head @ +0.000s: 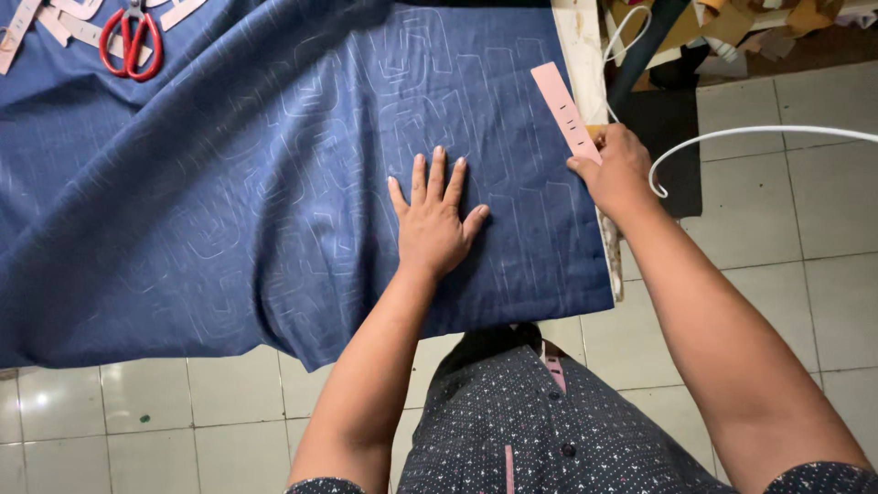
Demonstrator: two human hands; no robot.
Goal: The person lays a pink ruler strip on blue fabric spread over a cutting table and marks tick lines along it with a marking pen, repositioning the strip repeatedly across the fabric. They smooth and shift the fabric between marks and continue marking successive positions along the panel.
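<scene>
A large blue cloth [229, 183] covers the table, marked all over with white chalk outlines of pattern pieces. My left hand [434, 220] lies flat on the cloth with its fingers spread, holding nothing. My right hand [617, 169] grips the lower end of a long pink pattern strip [562, 105] near the cloth's right edge. The strip lies slanted on the cloth, pointing away from me.
Red-handled scissors [133, 41] and several pale pink pattern pieces [69, 23] lie at the far left. The table's pale edge [581, 46] runs along the right. A white cable [759, 133] arcs over the tiled floor [805, 238]. Scraps [732, 27] are piled at far right.
</scene>
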